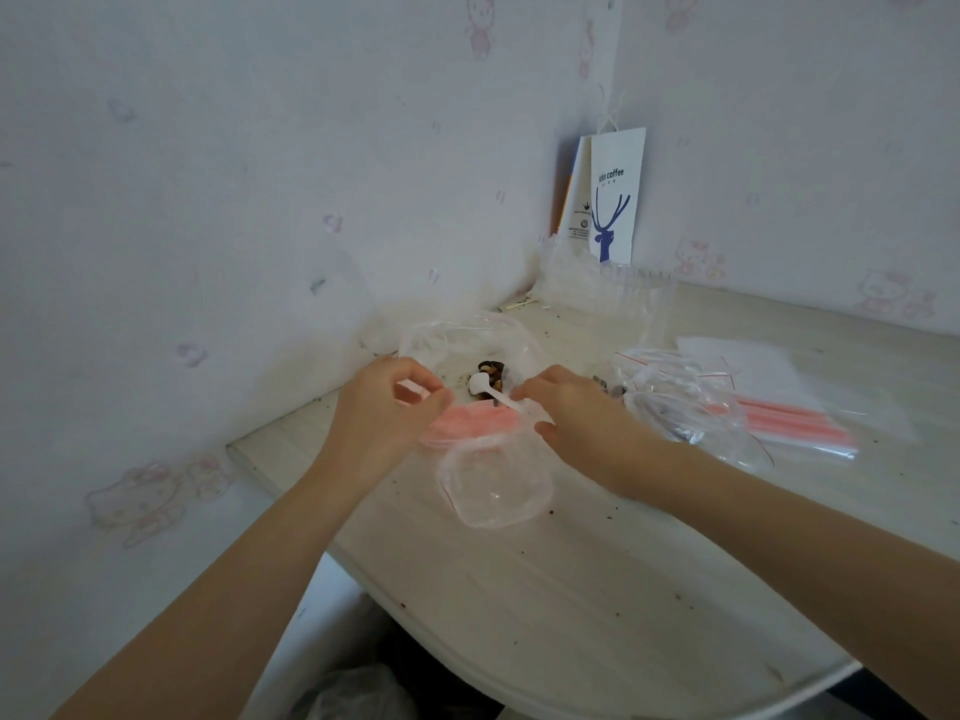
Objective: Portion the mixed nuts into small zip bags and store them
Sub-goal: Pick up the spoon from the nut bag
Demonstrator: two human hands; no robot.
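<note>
A small clear zip bag (496, 485) with a pink-red zip strip hangs above the table in front of me, seemingly empty. My left hand (387, 413) pinches the left end of its top edge. My right hand (566, 415) pinches the right end and also holds a white plastic spoon (485, 388), whose bowl points away from me. Just beyond the spoon lies a little heap of dark mixed nuts (492, 374) inside a large open clear bag (467, 340).
A pile of spare zip bags (727, 402) with pink strips lies to the right on the pale table (597, 589). A white coffee paper bag (615, 200) leans in the wall corner, behind clear packaging (602, 288). Crumbs dot the tabletop. The table's curved edge runs near me.
</note>
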